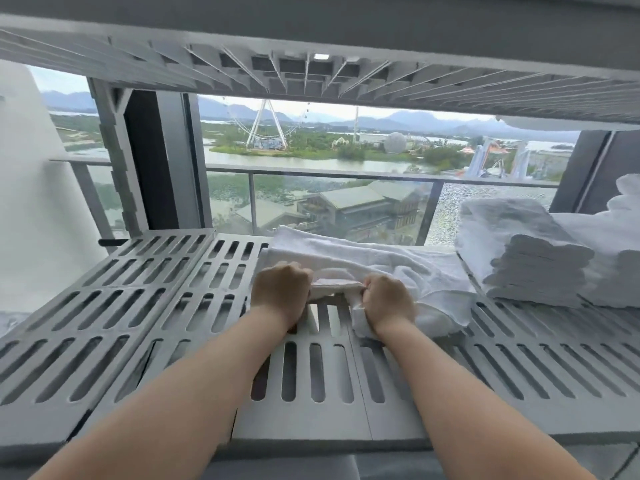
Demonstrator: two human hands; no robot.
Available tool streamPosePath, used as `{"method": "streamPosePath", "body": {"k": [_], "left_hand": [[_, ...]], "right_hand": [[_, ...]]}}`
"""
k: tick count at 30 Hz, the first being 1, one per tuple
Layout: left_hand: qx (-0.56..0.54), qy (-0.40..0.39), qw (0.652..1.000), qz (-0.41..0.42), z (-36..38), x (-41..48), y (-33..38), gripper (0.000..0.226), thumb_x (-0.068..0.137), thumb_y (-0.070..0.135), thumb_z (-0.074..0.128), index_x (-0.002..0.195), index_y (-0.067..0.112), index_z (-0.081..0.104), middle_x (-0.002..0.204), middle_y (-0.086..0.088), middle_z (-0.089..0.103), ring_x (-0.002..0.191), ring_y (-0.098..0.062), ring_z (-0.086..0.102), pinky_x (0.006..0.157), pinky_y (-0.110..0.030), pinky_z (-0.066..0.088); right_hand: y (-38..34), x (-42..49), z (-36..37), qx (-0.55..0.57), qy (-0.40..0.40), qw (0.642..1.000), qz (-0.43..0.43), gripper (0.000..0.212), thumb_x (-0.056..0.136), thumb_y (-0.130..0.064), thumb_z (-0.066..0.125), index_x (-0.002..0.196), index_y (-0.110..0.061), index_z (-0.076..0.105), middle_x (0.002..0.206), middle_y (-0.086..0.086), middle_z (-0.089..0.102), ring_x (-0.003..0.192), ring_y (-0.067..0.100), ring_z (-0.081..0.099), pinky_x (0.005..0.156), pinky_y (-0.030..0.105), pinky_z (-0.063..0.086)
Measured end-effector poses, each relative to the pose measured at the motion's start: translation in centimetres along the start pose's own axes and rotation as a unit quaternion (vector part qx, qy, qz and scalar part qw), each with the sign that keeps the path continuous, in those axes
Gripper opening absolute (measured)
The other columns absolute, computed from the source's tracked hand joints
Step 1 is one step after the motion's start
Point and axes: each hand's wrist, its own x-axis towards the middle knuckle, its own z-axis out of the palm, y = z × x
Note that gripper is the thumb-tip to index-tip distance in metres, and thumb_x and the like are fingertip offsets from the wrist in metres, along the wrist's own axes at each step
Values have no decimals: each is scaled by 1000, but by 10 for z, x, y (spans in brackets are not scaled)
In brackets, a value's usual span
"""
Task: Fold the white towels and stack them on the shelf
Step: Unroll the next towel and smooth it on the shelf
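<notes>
A white towel point(363, 258) lies partly folded across the middle of the grey slotted shelf point(138, 306). My left hand point(280, 289) and my right hand point(388, 301) are side by side at its near edge, both closed on a fold of the cloth. A loose end of the towel hangs under my right hand. To the right stands a stack of folded white towels point(533, 268), apart from the one I hold.
A second slotted shelf point(311, 77) hangs close overhead. More white towels point(620, 237) are piled at the far right behind the stack. Behind the shelf is a window with a balcony rail point(311, 173). A white wall point(31, 202) borders the left.
</notes>
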Motion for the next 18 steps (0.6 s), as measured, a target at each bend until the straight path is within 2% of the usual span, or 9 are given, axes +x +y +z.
{"method": "streamPosePath", "body": {"k": [3,6,8,10,14,18], "left_hand": [[-27,-26,999,-10,8,-16,-18,12,94,25,57,96,23,69,99,5,66,93,-21,64,73,-32,53],[-162,-112,980,-14,11,-26,-31,28,100,38,50,98,21,73,119,8,64,111,-14,59,92,-35,52],[-231,-127,964,-29,8,-28,-37,30,102,30,49,99,15,76,125,4,66,117,-15,58,101,-36,46],[-242,-120,961,-55,5,-31,-44,23,99,21,55,109,16,76,133,3,64,123,-17,57,108,-34,41],[-217,-141,962,-86,-2,-36,-59,32,93,13,57,119,23,73,137,4,62,124,-15,57,109,-28,40],[-239,-196,947,-89,-6,-34,-71,42,89,3,58,123,23,71,136,5,63,123,-13,57,108,-25,42]], "right_hand": [[2,12,3,24,18,999,-31,25,94,-14,47,98,-14,72,95,11,71,92,31,67,77,34,53],[-10,10,5,72,75,981,-162,23,89,-22,62,110,-15,70,87,10,73,82,30,68,79,38,53],[-23,7,4,79,84,962,-250,26,85,-27,67,109,-19,70,87,4,73,82,27,68,83,38,52],[-36,4,4,64,60,942,-324,21,83,-31,67,102,-23,73,89,-1,74,86,24,70,85,36,50],[-50,-1,10,66,-7,917,-393,21,82,-38,70,100,-27,73,84,-6,72,89,23,69,89,35,47],[-59,-2,16,64,-50,906,-415,24,82,-45,72,100,-29,73,92,-5,73,96,21,68,95,36,45]]}}
